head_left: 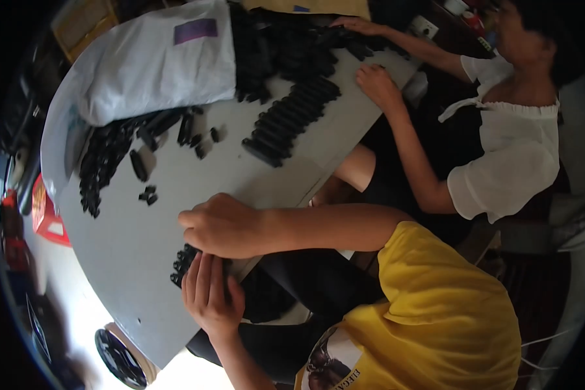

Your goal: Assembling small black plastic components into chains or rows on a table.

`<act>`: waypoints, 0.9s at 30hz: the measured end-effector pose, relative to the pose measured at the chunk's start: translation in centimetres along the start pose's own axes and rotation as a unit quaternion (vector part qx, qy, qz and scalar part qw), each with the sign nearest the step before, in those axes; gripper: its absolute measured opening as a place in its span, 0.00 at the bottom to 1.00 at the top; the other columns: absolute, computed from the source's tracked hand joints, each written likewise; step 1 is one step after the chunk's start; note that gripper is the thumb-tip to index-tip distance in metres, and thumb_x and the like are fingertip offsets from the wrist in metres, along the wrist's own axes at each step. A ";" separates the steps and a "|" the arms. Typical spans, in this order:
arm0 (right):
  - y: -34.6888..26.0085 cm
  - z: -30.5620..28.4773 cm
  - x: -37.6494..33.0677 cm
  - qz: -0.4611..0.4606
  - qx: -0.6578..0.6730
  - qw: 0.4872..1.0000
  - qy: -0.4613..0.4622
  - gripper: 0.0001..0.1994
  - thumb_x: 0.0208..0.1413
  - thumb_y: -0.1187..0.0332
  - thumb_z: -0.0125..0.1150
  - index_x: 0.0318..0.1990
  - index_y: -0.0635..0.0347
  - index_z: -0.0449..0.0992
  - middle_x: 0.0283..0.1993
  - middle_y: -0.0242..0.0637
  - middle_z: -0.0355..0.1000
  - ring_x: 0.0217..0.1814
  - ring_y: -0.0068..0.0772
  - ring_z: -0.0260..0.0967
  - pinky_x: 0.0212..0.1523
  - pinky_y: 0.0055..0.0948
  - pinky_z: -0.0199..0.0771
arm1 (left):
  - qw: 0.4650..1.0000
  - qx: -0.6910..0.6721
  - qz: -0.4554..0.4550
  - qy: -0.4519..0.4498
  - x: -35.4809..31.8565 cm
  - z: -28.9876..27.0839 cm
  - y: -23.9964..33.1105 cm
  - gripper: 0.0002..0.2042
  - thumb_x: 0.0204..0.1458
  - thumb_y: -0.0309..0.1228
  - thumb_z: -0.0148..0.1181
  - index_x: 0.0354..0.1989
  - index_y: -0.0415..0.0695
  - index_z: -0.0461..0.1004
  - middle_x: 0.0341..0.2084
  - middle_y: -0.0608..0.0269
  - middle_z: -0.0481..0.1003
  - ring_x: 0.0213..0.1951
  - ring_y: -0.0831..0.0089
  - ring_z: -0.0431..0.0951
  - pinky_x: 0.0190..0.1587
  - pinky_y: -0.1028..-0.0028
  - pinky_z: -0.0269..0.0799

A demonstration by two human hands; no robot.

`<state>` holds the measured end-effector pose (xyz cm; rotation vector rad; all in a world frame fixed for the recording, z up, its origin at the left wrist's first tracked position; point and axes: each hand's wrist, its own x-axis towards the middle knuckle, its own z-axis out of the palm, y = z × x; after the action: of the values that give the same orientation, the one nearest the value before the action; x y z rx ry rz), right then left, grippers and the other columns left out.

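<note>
A flat grey table top (175, 221) carries a small cluster of black plastic parts (183, 261) at its near edge. The right hand (222, 225) lies on that cluster; the left hand (209, 296) touches it from the near side. A stacked row of black parts (291, 121) lies farther back, right of a large white plastic bag (156, 62). A co-worker's hand (377, 84) rests right of the row.

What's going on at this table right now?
The person in the yellow shirt has both hands on a small cluster of black parts at the near edge of the grey table: the left hand cups it from below and the right hand presses on top. More black parts lie scattered and in a neat row farther out, beside a white bag. A co-worker in white has both hands on another pile at the far end.
</note>
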<state>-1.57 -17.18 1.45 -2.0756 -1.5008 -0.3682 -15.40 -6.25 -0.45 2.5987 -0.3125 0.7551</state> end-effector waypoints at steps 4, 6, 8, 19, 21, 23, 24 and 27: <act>0.5 -0.2 -0.3 0.016 -0.012 0.999 0.029 0.06 0.36 0.70 0.58 0.14 0.59 0.70 0.23 0.35 0.65 0.26 0.34 0.71 0.25 0.32 0.73 | 1.000 0.017 0.007 -0.007 0.3 0.2 0.3 0.16 0.52 0.28 0.50 0.47 0.36 0.75 0.48 0.50 0.74 0.51 0.51 0.73 0.54 0.57 0.66; 0.4 0.2 -0.3 0.016 0.045 0.998 0.030 0.06 0.36 0.70 0.58 0.16 0.61 0.74 0.25 0.40 0.70 0.28 0.39 0.74 0.26 0.35 0.75 | 1.000 0.025 0.003 -0.008 0.2 0.3 0.2 0.15 0.53 0.27 0.49 0.47 0.35 0.75 0.47 0.49 0.74 0.51 0.50 0.73 0.54 0.57 0.66; -0.1 1.1 -0.1 0.014 0.055 0.997 0.054 0.06 0.35 0.69 0.58 0.15 0.61 0.74 0.25 0.39 0.70 0.28 0.39 0.73 0.25 0.36 0.74 | 0.999 0.031 0.013 -0.010 -0.2 0.0 0.0 0.15 0.54 0.27 0.48 0.46 0.35 0.75 0.47 0.48 0.74 0.50 0.49 0.74 0.53 0.57 0.66; -0.4 0.5 0.0 -0.033 -0.040 0.997 -0.048 0.06 0.37 0.66 0.61 0.14 0.53 0.76 0.24 0.30 0.68 0.28 0.28 0.70 0.21 0.27 0.67 | 0.999 0.050 0.011 -0.008 -0.3 0.1 -0.3 0.15 0.54 0.25 0.46 0.44 0.32 0.75 0.44 0.47 0.76 0.47 0.48 0.75 0.51 0.57 0.68; -0.5 0.1 0.2 -0.041 -0.046 0.997 -0.049 0.05 0.37 0.67 0.61 0.15 0.53 0.76 0.23 0.30 0.68 0.27 0.28 0.71 0.20 0.27 0.66 | 0.998 0.053 0.011 -0.008 -0.3 0.1 -0.2 0.14 0.54 0.25 0.46 0.44 0.32 0.75 0.43 0.47 0.76 0.47 0.48 0.75 0.50 0.57 0.68; -0.6 -0.6 0.2 -0.046 -0.053 0.996 -0.058 0.05 0.37 0.67 0.61 0.15 0.53 0.76 0.22 0.30 0.68 0.26 0.29 0.71 0.20 0.27 0.66 | 0.998 0.056 0.010 -0.006 -0.4 0.1 -0.1 0.14 0.53 0.24 0.47 0.44 0.32 0.75 0.42 0.46 0.76 0.46 0.47 0.75 0.50 0.57 0.68; -0.7 -0.9 0.2 -0.051 -0.062 0.994 -0.068 0.05 0.37 0.67 0.61 0.15 0.53 0.77 0.22 0.30 0.68 0.26 0.29 0.71 0.19 0.27 0.66 | 0.998 0.058 0.009 -0.003 -0.4 0.2 -0.1 0.14 0.53 0.24 0.47 0.43 0.31 0.75 0.42 0.46 0.76 0.46 0.47 0.75 0.50 0.57 0.68; -0.9 -1.0 0.1 -0.043 -0.058 0.992 -0.100 0.05 0.36 0.67 0.61 0.15 0.53 0.76 0.21 0.32 0.69 0.24 0.30 0.72 0.18 0.27 0.67 | 0.999 0.045 0.009 -0.004 -0.5 0.7 0.0 0.13 0.53 0.24 0.48 0.42 0.31 0.75 0.41 0.46 0.76 0.45 0.46 0.75 0.49 0.56 0.68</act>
<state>-2.28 -17.45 2.57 -2.1976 -1.7281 -0.2936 -15.50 -6.49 -1.32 2.6874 -0.3112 0.7813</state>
